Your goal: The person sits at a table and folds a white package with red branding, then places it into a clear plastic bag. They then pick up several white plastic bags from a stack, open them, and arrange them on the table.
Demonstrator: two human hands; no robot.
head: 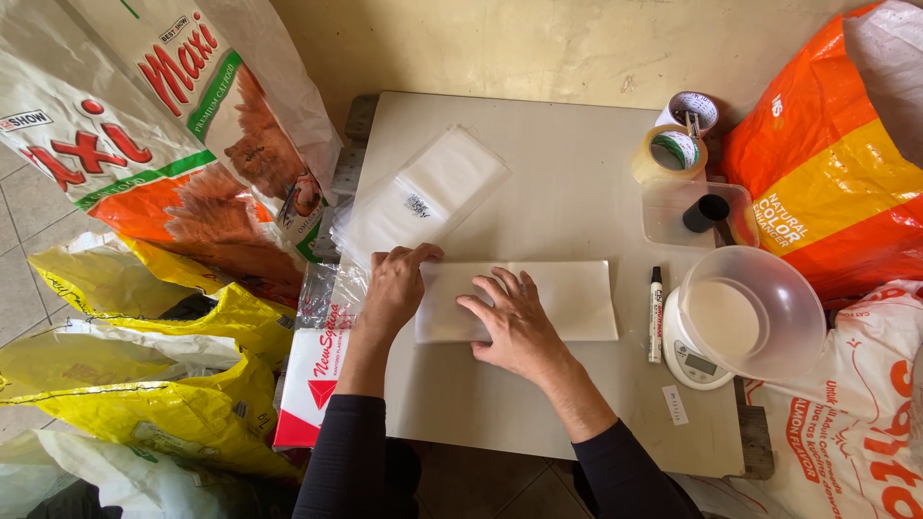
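A clear plastic bag (pixel 538 300) lies flat on the counter (pixel 577 173) at the middle of the frame, its long side running left to right. It looks empty and smooth, whitish against the pale surface. Its left end and lower left part are covered; the right half lies bare, edges straight.

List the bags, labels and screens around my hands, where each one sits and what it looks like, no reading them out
Large pet food sack: far left, white, red and green, cat picture.
Yellow bags: lower left, crumpled.
Orange sack: upper right, orange and yellow.
White sack: lower right, orange print.
Red and white packet: beside left hand.
Scale screen: small grey display under clear bowl.
Small label: white slip below scale.
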